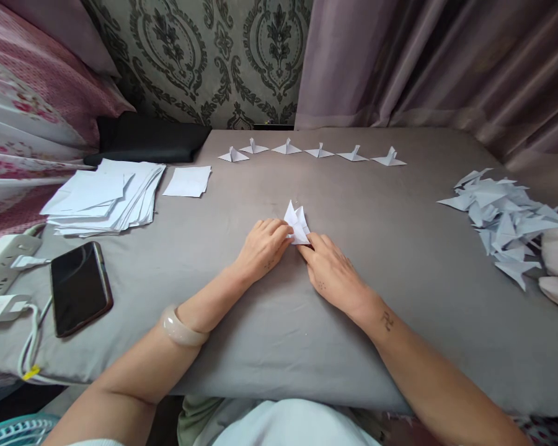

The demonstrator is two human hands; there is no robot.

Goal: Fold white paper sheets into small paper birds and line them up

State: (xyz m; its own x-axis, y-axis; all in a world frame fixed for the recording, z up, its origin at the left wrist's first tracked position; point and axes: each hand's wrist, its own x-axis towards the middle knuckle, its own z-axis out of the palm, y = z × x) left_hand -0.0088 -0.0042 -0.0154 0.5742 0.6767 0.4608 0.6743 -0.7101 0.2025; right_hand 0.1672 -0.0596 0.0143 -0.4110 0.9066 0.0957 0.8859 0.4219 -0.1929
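OK, paper [300, 227] btwn L fingers [279, 228] & R fingers [317, 241].

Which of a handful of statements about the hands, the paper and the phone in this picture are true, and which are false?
1. The left hand and right hand both touch one folded paper. True.
2. The pale bangle is on the right arm. False: it is on the left.
3. Six folded pieces stand spread along the far part of the table. True.
4. The phone lies on the large stack of white sheets. False: it lies on the grey cloth, nearer the person than the stack.
5. A heap of folded paper lies toward the right side. True.
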